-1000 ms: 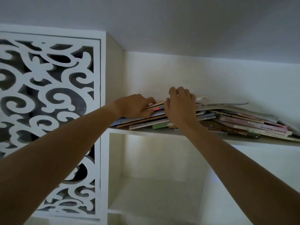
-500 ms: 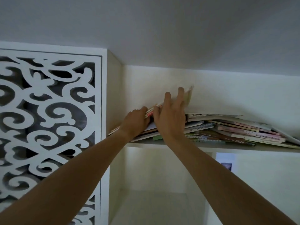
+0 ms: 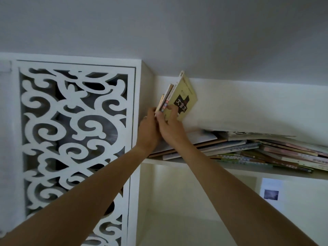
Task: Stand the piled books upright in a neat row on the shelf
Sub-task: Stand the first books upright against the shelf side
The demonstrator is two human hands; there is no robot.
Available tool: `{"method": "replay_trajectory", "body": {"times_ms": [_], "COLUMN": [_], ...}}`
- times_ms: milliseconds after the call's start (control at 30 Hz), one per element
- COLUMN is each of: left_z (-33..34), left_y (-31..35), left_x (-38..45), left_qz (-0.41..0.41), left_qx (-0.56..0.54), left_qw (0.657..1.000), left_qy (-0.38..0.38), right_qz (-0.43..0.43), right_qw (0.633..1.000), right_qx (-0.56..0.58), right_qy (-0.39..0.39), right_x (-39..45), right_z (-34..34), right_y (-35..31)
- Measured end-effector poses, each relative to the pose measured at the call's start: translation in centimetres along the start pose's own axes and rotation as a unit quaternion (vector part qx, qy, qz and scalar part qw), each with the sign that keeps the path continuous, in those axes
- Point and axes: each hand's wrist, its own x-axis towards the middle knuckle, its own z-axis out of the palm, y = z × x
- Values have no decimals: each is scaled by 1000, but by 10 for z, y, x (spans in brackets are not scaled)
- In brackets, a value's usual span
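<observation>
Two bare forearms enter from the lower left and lower right of the frame, long and slender, with no sleeves over the stretch in view. The left hand [image 3: 148, 129] and the right hand [image 3: 169, 126] are ungloved. Wrists carry no watch or band.

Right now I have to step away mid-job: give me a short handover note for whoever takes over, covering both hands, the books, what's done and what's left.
Left hand: grips the left side of a small bundle of books.
Right hand: grips the same bundle, thumb across the yellow cover.
Bundle: raised near upright, leaning right, at the left end of the shelf by the side wall.
Pile: the other books lie flat along the shelf.
Done: first few books lifted.
Left: set them upright, then stand up the pile.
</observation>
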Motion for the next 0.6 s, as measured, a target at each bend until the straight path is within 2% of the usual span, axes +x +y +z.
{"method": "replay_trajectory", "body": {"times_ms": [100, 200, 333, 433, 500, 600], "left_z": [0, 9, 17, 18, 17, 19], "left_y": [-13, -19, -13, -9, -13, -15], "left_x": [-9, -17, -10, -1, -2, -6], "left_qz": [-37, -70, 5, -1, 1, 7], "left_qx": [39, 17, 39, -5, -24, 20], "left_qw": [997, 997, 999, 995, 992, 992], "left_qy": [-49, -35, 36, 104, 122, 128], "right_qz": [57, 60, -13, -52, -61, -35], "right_qw": [995, 993, 999, 998, 995, 994], "right_qx": [59, 56, 9, -9, -26, -48], "right_qy": [59, 88, 31, -35, -75, -91], "right_x": [10, 15, 19, 31, 37, 37], "right_z": [3, 5, 0, 3, 11, 19], "right_y": [1, 10, 10, 0, -2, 1]}}
